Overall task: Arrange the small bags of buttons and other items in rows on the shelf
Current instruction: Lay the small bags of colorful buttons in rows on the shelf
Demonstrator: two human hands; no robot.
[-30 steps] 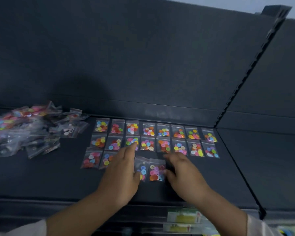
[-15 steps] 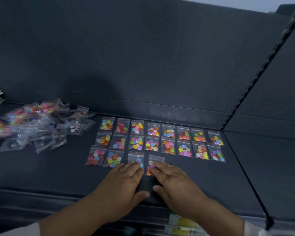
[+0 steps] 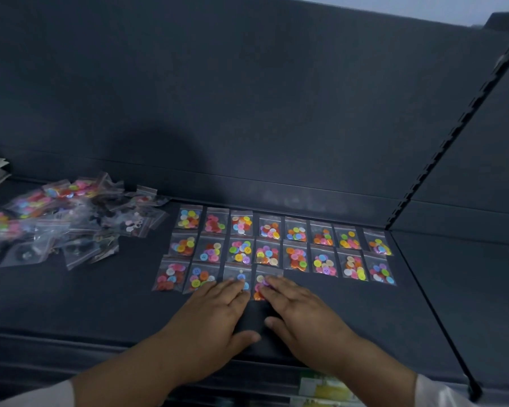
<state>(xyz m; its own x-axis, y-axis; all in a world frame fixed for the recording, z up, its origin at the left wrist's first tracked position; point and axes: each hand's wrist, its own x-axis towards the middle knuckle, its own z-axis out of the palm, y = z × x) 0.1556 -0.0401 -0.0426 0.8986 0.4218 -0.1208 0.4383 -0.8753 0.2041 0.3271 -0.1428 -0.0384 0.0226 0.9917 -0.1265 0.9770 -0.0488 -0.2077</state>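
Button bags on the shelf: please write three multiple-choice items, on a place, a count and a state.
1. Where does the loose pile lie?
A) left of the rows
B) right of them
C) on top of them

2. How many bags does the front row hold?
A) one
B) four
C) eight

3. How are the left hand and right hand?
A) in fists
B) raised in the air
C) flat on the front row

Answers: 1 A, the pile lies leftmost; 2 B, four lie side by side; 3 C, both lie uncurled on it.
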